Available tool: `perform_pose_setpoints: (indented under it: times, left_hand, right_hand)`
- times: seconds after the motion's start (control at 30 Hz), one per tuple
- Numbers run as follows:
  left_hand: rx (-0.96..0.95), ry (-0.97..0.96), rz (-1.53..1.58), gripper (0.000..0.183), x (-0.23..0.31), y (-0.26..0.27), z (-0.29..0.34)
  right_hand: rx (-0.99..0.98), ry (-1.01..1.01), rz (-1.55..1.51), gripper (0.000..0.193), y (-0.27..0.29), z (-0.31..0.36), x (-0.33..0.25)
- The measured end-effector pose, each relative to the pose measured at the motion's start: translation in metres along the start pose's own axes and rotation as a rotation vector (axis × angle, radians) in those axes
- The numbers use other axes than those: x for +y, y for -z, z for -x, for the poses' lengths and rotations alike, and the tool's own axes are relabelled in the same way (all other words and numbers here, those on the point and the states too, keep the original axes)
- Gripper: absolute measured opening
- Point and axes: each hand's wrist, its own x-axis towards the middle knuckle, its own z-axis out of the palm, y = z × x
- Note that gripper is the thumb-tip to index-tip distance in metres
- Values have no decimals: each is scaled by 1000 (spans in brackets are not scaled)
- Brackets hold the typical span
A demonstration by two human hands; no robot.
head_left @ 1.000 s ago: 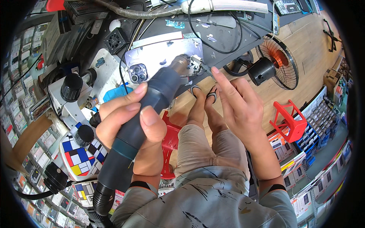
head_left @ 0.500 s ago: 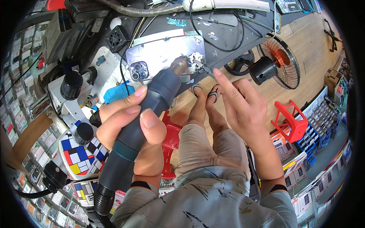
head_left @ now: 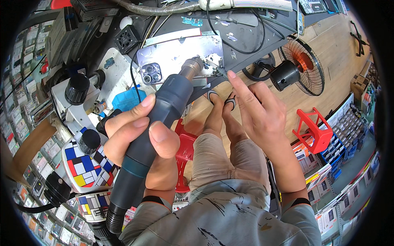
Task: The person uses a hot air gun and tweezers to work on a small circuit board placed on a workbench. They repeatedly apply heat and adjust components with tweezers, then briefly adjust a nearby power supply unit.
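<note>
left fingers [head_left: 130,116] wrap heat gun [head_left: 174,92], right fingers [head_left: 243,91] pinch slim tool [head_left: 222,72]; phone [head_left: 172,59] shows more white than earlier.

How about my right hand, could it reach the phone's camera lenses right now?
Probably not directly: the dark nozzled tool in your left hand stands between the camera lenses and your right hand, which also holds a thin tool.

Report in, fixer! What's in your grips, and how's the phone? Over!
Left grip: around thick dark tool. Right grip: on slim grey tool, tip by phone's flaked right end. Phone: lilac back up. Nozzle hides part of it.
</note>
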Motion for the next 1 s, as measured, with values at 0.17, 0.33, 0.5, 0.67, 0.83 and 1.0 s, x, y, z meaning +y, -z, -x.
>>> perform_pose_setpoints:
  times: [0.17, 0.33, 0.5, 0.67, 0.83, 1.0]
  left_hand:
    - [-20, -4, 5, 33, 1, 2, 3]
    - [-11, -8, 15, 34, 0, 2, 5]
    - [-75, 74, 80, 41, 4, 11, 3]
    - [-76, 82, 99, 42, 4, 13, 4]
    - [-68, 75, 104, 42, 3, 12, 4]
    - [-57, 98, 117, 43, 5, 11, 4]
  right_hand:
    - [14, -66, -85, 57, -1, -1, -3]
    - [19, -113, -155, 54, -2, -2, -6]
    - [-21, -145, -146, 57, 0, -1, -6]
    - [-1, -158, -179, 53, -1, -2, -7]
    - [3, -168, -190, 50, -1, -3, -9]
    - [10, -189, -211, 47, -1, -3, -10]
